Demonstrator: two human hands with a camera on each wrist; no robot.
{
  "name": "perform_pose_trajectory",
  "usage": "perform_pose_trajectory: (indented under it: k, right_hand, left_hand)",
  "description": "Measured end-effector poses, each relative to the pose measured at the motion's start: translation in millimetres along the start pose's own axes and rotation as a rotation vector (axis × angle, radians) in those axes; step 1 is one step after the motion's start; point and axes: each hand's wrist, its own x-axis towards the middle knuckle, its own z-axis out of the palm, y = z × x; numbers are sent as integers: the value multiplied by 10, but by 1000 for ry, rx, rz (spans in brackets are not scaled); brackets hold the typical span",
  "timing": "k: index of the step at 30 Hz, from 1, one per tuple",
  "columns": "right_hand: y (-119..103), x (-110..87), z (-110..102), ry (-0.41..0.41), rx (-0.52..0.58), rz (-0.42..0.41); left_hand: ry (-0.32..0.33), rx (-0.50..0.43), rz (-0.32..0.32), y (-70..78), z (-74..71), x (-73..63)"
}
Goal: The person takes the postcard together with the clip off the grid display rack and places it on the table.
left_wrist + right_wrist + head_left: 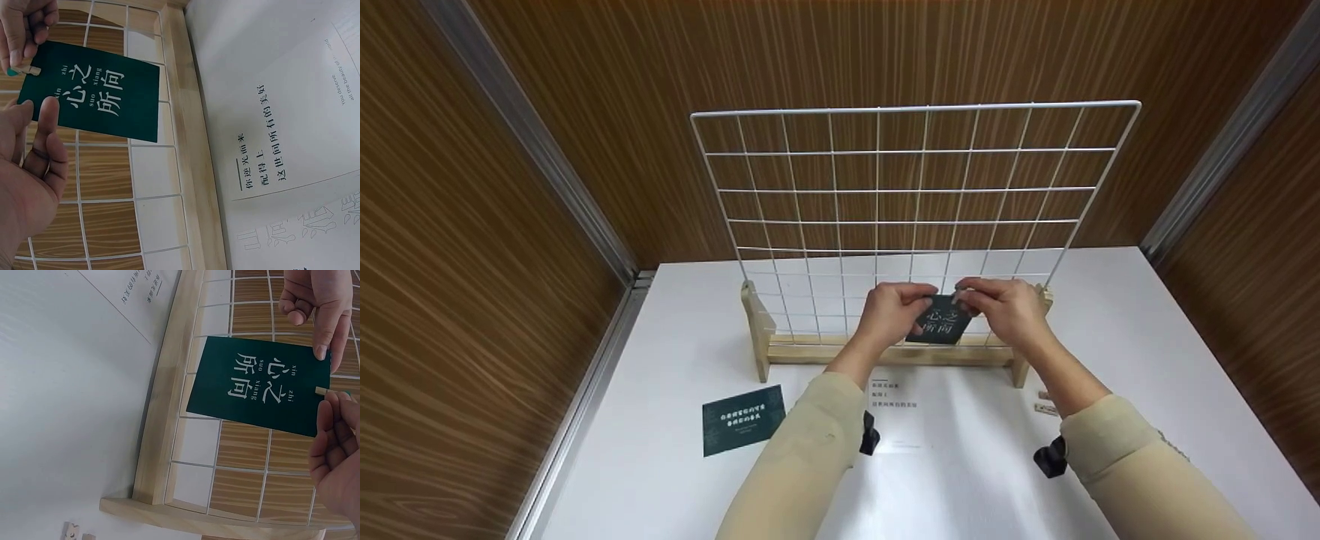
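A dark green card (941,321) with white Chinese characters hangs upright against the white wire grid (877,191). My left hand (891,311) pinches the card's top edge near its left corner, thumb in front. My right hand (1005,309) holds a small wooden clothespin (28,70) between thumb and fingers at the card's top edge. In the right wrist view, the clothespin's tip overlaps the card's face, and a bit of green shows at its other end by the fingertips.
Pale wooden feet and a crossbar (885,355) hold the grid up on the white table (675,330). A second green card (742,420) lies at the left. Small wooden clothespins (1046,409) lie by the right forearm. A printed white sheet (292,129) lies in front. Wood-patterned walls (585,67) surround the table.
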Motion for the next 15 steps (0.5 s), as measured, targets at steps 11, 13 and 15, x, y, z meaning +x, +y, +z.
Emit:
perform_pose_trajectory:
  k: [11,13,15]
  right_hand:
    - [6,9,-33,-40,132,81]
    - [16,10,-41,-43,138,83]
    - [25,7,-43,-49,151,83]
  left_hand:
    - [7,-25,-6,-10,15,6]
    - [11,-34,-11,-6,16,4]
    - [12,-35,-12,-3,16,2]
